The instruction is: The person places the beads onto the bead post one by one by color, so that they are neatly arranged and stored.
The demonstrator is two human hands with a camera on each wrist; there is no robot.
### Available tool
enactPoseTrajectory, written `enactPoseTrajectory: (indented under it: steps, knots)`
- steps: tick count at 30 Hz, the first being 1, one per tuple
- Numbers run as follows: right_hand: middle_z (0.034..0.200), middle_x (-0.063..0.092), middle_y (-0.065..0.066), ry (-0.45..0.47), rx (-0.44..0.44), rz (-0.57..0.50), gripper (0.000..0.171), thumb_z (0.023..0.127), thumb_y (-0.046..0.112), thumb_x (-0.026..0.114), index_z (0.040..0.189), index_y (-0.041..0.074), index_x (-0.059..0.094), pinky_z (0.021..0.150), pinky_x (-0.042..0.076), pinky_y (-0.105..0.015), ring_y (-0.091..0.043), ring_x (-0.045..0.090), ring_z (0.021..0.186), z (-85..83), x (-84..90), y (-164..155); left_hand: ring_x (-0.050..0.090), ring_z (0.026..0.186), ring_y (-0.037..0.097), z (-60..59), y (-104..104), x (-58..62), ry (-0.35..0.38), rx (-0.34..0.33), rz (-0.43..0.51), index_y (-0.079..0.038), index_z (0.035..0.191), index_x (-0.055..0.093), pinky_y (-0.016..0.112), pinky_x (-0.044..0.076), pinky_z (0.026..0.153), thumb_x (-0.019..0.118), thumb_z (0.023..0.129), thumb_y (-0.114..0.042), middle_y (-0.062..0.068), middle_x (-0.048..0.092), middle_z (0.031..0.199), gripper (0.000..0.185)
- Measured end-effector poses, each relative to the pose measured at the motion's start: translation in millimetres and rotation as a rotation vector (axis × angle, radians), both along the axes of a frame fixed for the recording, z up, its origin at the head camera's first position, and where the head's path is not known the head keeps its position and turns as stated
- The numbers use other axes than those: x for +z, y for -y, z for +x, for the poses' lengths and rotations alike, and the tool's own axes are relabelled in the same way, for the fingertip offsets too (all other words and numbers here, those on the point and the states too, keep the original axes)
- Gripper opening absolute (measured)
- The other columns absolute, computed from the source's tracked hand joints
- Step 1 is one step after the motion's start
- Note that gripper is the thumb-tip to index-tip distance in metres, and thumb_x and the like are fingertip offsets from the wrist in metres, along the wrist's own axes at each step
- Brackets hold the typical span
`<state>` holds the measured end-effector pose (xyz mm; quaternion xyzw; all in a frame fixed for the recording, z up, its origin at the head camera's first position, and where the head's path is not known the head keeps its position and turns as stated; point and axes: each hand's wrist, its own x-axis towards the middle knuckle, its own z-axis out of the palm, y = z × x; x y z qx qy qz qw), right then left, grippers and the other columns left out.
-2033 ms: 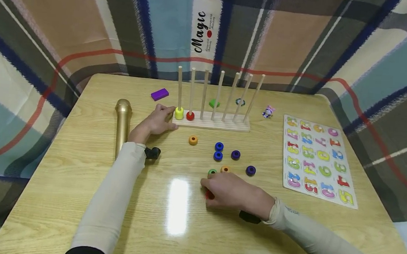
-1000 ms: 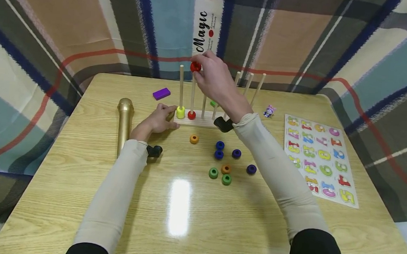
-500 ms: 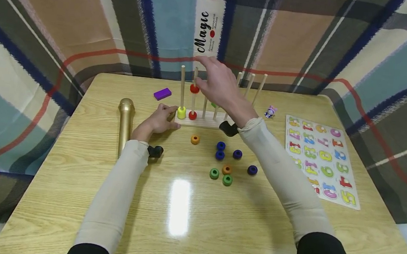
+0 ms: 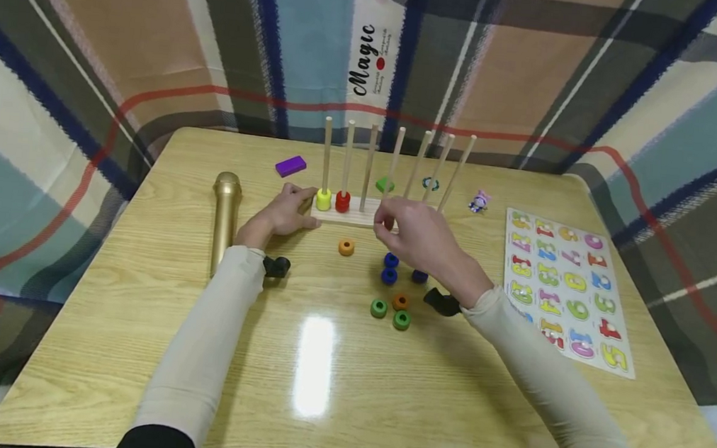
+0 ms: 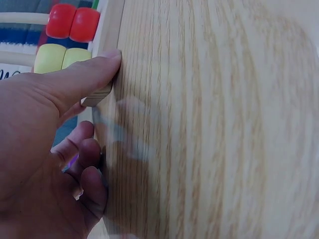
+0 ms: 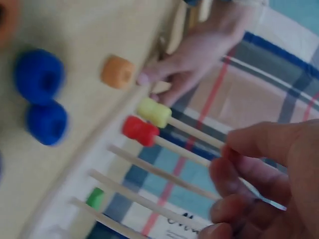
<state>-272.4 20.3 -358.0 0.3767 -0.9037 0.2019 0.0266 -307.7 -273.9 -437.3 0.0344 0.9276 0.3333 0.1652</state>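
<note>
My left hand [image 4: 284, 210] grips the left end of a wooden peg rack [image 4: 365, 217], thumb on the front edge of its base and fingers behind. Two yellow beads [image 5: 59, 58] are stacked on the leftmost peg. Beside them, two red beads [image 4: 342, 202] sit on the second peg; the other pegs carry no beads. My right hand [image 4: 418, 233], fingers loosely curled and holding nothing, is over the rack's right front, hiding part of the base. An orange bead [image 4: 346, 248] lies in front of the rack. Close below the right hand are blue beads [image 4: 389, 276].
Two green beads [image 4: 401, 320] and another orange bead [image 4: 400, 302] lie nearer the front. A gold tube [image 4: 225, 219] lies left, a number board [image 4: 573, 292] right. Behind the rack are a purple block [image 4: 290, 166] and a green piece [image 4: 384, 183]; a small figurine [image 4: 479, 202] stands to the right.
The right hand brought a red bead from the table to the second peg and let it go; it dropped onto the other red bead. That hand then moved down and right. The left hand stayed.
</note>
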Motion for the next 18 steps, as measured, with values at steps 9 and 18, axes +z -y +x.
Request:
enactPoseTrajectory:
  steps: [9, 18]
  knots:
    - [0.074, 0.065, 0.003, 0.26, -0.023, 0.297, 0.017, 0.102, 0.028, 0.074, 0.093, 0.013, 0.074, 0.057, 0.041, -0.029, -0.012, 0.054, 0.063, 18.3, -17.5, -24, 0.027, 0.156, 0.046, 0.0, 2, -1.1, 0.004, 0.01, 0.007, -0.012, 0.173, 0.019, 0.061, 0.023, 0.128, 0.067, 0.107, -0.027, 0.023, 0.019, 0.163, 0.083]
    - [0.097, 0.071, -0.005, 0.263, -0.146, 0.306, 0.026, 0.103, 0.026, 0.073, 0.121, 0.007, 0.074, 0.069, 0.053, -0.042, -0.022, 0.065, 0.08, -4.9, -25.5, -41, 0.027, 0.155, 0.047, 2.3, 0, -0.2, -0.009, 0.006, 0.003, -0.01, 0.172, 0.02, 0.06, 0.022, 0.129, 0.066, 0.108, -0.027, 0.025, 0.02, 0.161, 0.08]
